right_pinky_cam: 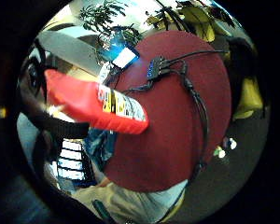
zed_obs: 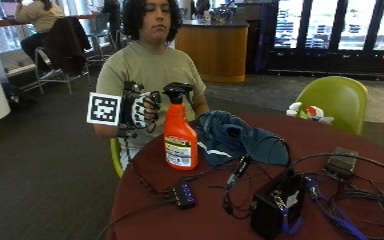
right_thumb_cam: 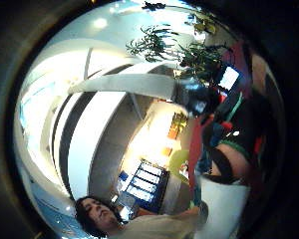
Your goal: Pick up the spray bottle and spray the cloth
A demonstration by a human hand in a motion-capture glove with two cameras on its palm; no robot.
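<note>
Cables (zed_obs: pixel 352 195) and a black box (zed_obs: pixel 275 205) are seen nearest; the gloved right hand (zed_obs: pixel 141 111) is held curled just beside the spray bottle (zed_obs: pixel 180 131), not clearly grasping it; the bottle stands upright on the red table (zed_obs: pixel 212 220), against the blue cloth (zed_obs: pixel 235 137).

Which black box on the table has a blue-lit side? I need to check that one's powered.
The small black hub near the table's front edge, in front of the orange spray bottle. The larger black box shows no light.
</note>
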